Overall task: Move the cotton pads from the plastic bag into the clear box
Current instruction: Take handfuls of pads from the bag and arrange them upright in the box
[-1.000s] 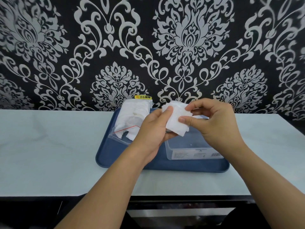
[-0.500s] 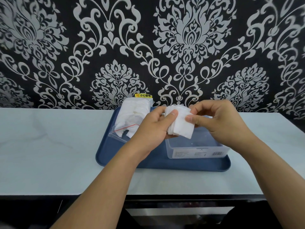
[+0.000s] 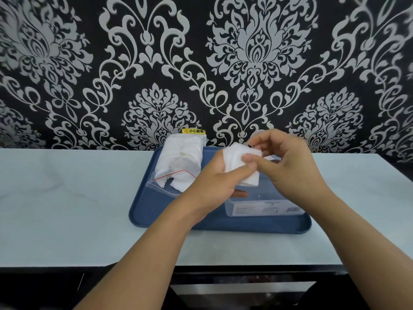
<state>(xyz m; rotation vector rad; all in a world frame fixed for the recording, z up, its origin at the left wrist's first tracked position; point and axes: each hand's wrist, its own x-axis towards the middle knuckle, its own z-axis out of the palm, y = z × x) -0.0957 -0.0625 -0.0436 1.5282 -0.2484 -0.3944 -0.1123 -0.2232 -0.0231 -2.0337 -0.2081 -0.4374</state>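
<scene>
A small stack of cotton pads (image 3: 240,166) is held in the air between both hands. The left hand (image 3: 214,182) grips the stack from below and beside, its thumb pressed across the front face. The right hand (image 3: 290,162) meets it from the other side, fingers curled and pinching the stack's upper edge.

Directly beneath the grip stands the clear box (image 3: 266,208), open-topped. What shows of its interior appears bare of pads, though the hands hide much of it. To the left of the grip and slightly farther from the person lies the plastic bag (image 3: 178,166), mouth toward the person, a large share of pads inside it. Box and bag both rest on a blue tray (image 3: 156,211), itself on a pale counter (image 3: 67,198).

Judged progress: early. One batch is out but not yet placed; most pads remain bagged.
</scene>
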